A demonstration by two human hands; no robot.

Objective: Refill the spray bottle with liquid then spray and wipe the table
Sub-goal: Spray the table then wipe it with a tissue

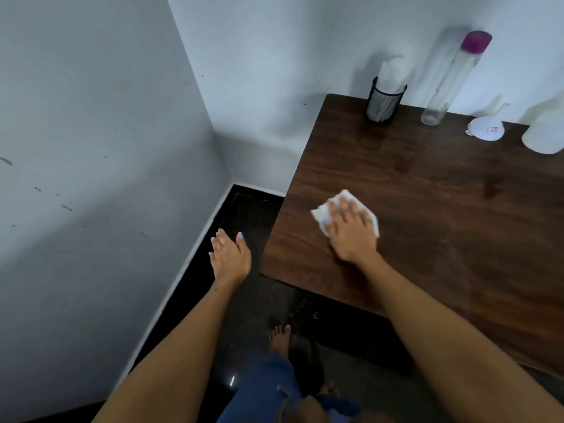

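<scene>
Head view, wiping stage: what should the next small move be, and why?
Probably slide the right hand, pressed flat on the white cloth, rightward and toward the wall. Darker, damp-looking patches show on the table there, while the left hand hangs free off the edge.

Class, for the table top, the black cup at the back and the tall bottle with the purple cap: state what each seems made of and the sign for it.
Table top: wood or wood-look laminate, brown grain, slight sheen.
Black cup: metal wire mesh, see-through weave.
Tall bottle: clear plastic or glass; the wall shows through it.
</scene>
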